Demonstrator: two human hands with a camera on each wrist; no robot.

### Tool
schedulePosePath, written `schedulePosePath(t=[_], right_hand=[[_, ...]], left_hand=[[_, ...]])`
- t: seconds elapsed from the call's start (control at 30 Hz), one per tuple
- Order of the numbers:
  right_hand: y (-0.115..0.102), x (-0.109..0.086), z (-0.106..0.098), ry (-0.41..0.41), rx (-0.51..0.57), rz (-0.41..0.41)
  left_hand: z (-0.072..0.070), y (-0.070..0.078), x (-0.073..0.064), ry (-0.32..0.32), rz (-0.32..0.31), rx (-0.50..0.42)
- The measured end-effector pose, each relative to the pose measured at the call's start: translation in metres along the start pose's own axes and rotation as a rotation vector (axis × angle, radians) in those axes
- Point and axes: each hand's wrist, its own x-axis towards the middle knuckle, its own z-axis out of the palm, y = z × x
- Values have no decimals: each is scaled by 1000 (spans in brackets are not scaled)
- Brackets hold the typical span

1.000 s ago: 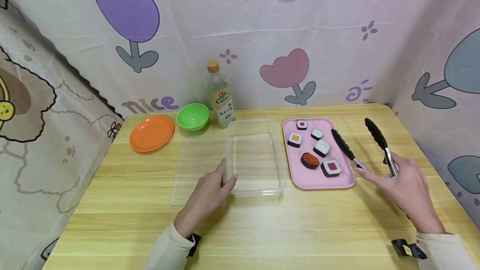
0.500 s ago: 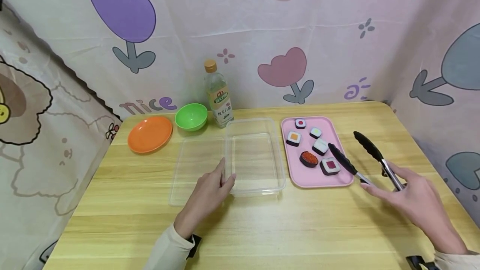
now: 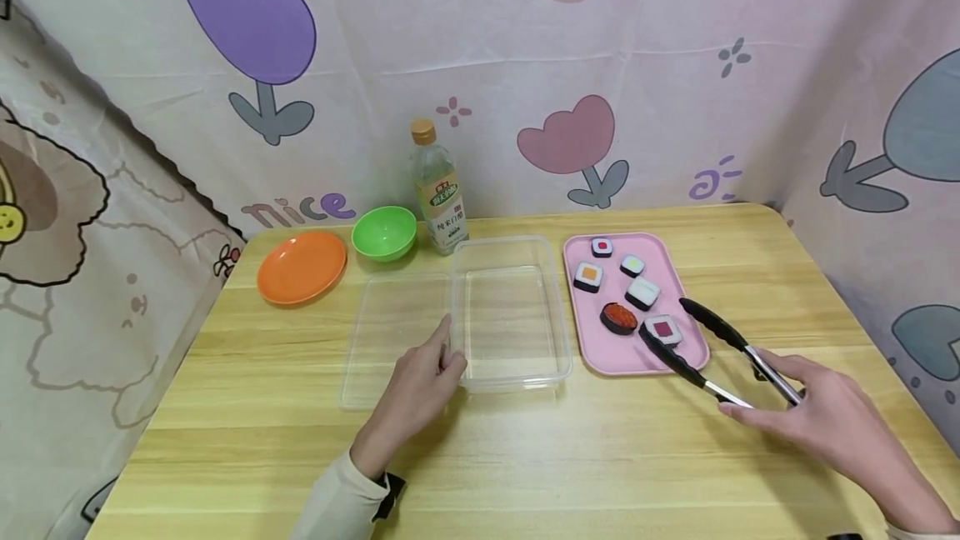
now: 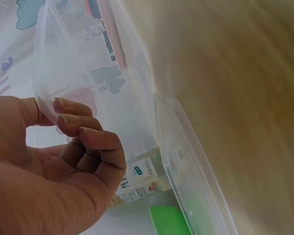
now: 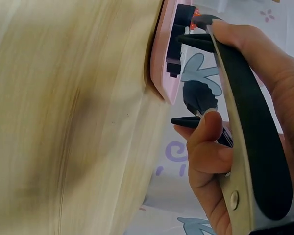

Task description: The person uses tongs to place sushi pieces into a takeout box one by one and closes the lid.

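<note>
My left hand [image 3: 420, 382] pinches the near left rim of a clear plastic container [image 3: 517, 380]; the left wrist view shows thumb and fingertips on its edge [image 4: 45, 100]. My right hand [image 3: 832, 419] holds black-tipped metal tongs [image 3: 718, 325] with their arms spread. The tong tips hover over the near right part of a pink tray [image 3: 606, 358], one on each side of a sushi roll with a dark red centre [image 3: 663, 329]. Left of that roll sits a sushi piece topped with red roe [image 3: 618, 317]. Several other sushi pieces lie farther back on the tray.
A flat clear lid [image 3: 393, 340] lies left of the container, partly under my left forearm. Along the back stand an orange plate [image 3: 302, 267], a green bowl [image 3: 385, 233] and a glass bottle with a yellow cap [image 3: 441, 198]. A patterned cloth [image 3: 480, 65] hangs behind the table.
My right hand has brought the tongs left and nearer, from the tray's right side to over the dark-red-centred roll. My left hand stays at the container's rim.
</note>
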Motion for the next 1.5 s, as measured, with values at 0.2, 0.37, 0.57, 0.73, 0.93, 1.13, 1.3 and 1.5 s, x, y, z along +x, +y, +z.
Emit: schedulePosePath(t=[0.2, 0.37, 0.57, 0.73, 0.93, 1.13, 1.3, 1.5], right_hand=[[-1, 1, 0, -19, 6, -33], [-3, 3, -1, -57, 11, -28], [-6, 2, -2, -94, -1, 0], [-7, 2, -1, -112, 4, 13], [-5, 2, -2, -136, 12, 23], [-6, -2, -8, -94, 12, 19], [-9, -4, -14, -23, 40, -16], [-17, 5, -27, -17, 41, -28]], left_hand=[[1, 0, 0, -3, 12, 13], [1, 2, 0, -15, 3, 26], [3, 2, 0, -22, 14, 21], [4, 2, 0, -9, 26, 35], [2, 2, 0, -5, 16, 48], [2, 2, 0, -5, 13, 52], [2, 2, 0, -10, 7, 55], [2, 2, -1, -19, 6, 48]])
